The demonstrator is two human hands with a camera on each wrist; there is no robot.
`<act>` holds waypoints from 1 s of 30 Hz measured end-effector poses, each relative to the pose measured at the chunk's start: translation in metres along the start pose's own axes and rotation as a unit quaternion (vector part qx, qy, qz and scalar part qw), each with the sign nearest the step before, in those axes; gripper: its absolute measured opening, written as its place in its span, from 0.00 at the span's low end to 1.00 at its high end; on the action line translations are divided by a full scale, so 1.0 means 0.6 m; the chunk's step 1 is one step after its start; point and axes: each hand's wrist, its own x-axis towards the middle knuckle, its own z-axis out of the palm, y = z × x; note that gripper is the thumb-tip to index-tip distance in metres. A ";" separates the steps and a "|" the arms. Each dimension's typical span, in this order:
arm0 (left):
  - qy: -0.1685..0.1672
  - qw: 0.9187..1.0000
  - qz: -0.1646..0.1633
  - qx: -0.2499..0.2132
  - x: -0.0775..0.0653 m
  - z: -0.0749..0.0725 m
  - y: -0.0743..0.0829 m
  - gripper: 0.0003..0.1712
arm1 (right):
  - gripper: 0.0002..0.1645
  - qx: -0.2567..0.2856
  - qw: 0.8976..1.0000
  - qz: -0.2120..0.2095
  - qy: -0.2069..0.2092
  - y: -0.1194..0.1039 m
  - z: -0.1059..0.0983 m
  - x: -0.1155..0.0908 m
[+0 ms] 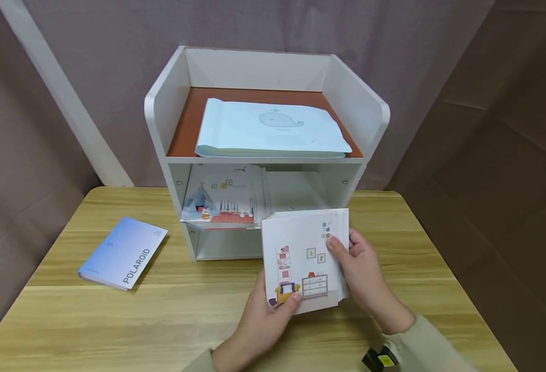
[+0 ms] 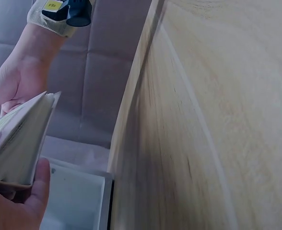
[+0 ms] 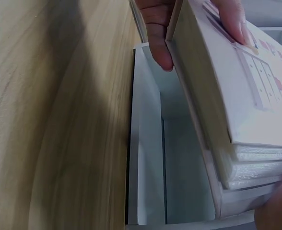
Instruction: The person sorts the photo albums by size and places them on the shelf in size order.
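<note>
A white photo album (image 1: 296, 253) with a drawn dresser and yellow armchair on its cover is held above the table's front half. My left hand (image 1: 266, 315) grips its lower left corner, thumb on the cover. At the right edge, my right hand (image 1: 363, 271) holds it with the thumb over the printed title. Seen from the right wrist, clear plastic sleeves (image 3: 256, 165) show between the covers. The left wrist view shows the album (image 2: 23, 139) edge-on, its covers slightly spread.
Behind the album stands a white shelf (image 1: 152, 111). A pale blue whale-print album (image 1: 236, 126) lies on its top; another illustrated album (image 1: 226, 196) lies on the middle level. A blue POLAROID album (image 1: 121, 253) rests on the wooden table (image 1: 152, 330) at left.
</note>
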 end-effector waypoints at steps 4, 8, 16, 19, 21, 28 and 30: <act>0.018 1.000 -0.007 -0.025 0.001 -0.001 0.003 0.32 | 0.24 -0.003 1.000 0.005 -0.012 -0.002 0.004 0.004; 0.026 0.999 -0.008 -0.042 0.003 -0.004 0.009 0.30 | 0.25 -0.014 0.999 0.012 -0.032 -0.003 0.005 0.007; 0.030 0.999 0.007 -0.045 0.018 -0.018 0.024 0.27 | 0.27 -0.019 0.997 0.027 -0.064 0.001 0.006 0.011; 0.031 0.999 0.007 -0.041 0.027 -0.026 0.032 0.26 | 0.27 -0.017 0.996 0.028 -0.088 0.004 0.006 0.010; 0.031 0.999 0.007 -0.038 0.033 -0.032 0.038 0.25 | 0.28 -0.014 0.994 0.028 -0.105 0.005 0.007 0.008; 0.035 0.999 0.009 -0.030 0.057 -0.050 0.062 0.23 | 0.30 -0.022 0.992 0.033 -0.124 0.010 0.007 0.000; 0.027 0.999 0.000 -0.025 0.064 -0.055 0.070 0.24 | 0.31 -0.017 0.990 0.033 -0.133 0.011 0.006 -0.003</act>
